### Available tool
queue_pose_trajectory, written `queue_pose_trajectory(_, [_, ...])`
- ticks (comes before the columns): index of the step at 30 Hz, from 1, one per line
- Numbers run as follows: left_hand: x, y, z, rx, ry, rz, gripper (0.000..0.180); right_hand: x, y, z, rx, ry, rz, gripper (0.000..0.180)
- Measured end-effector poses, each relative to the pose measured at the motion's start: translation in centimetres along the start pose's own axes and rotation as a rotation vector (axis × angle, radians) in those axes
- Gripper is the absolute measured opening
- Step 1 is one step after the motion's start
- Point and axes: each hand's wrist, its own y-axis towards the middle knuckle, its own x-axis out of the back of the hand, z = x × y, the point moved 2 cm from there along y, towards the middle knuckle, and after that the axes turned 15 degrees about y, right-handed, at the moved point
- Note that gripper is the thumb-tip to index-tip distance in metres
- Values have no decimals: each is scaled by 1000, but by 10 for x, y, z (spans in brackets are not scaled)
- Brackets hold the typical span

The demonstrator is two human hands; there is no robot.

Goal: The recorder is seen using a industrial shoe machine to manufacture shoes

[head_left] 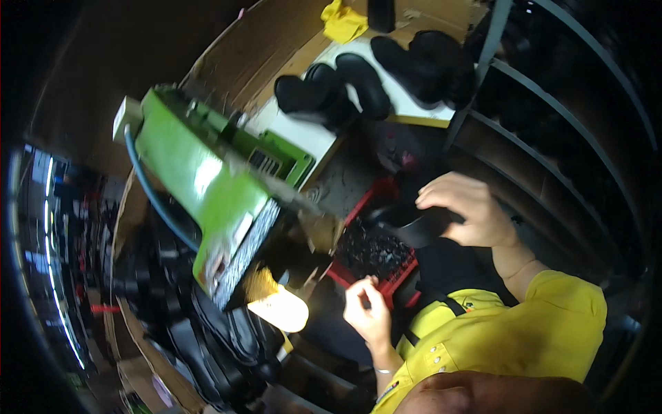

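Black footwear, possibly finished, is set out at twelve o'clock from a red crate of scraps, while one dark curved piece, seemingly unfinished, is held at two o'clock by the right hand, the left hand, at six, being narrowly curled, contents indiscernible.

White tabletop, yellow-edged, to the right of the green machine: several black shoes, set close together.

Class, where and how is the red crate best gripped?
Probably take the crate by its near rim, from the person's side, pinching over the edge: that rim is closest to the left hand, and loose black scraps lie inside.
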Motion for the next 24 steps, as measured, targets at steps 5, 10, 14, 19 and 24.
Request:
queue_pose_trajectory(5, [2,-37,38,58,170,-28,5,52,24,-10,302,-339,-302,38])
queue_pose_trajectory(10, [28,0,17,-22,137,-63,12,37,30,-7,320,-391,-163,48])
queue_pose_trajectory(14, [20,29,-10,-198,-30,39,44,1,12,9,89,75,94,46])
queue_pose_trajectory(19, [-5,40,-11,58,-305,121,49,-85,-5,-26,-276,568,157,58])
queue_pose_trajectory(24, [0,57,-4,61,-254,54,41,-120,-27,-56,-403,817,-137,58])
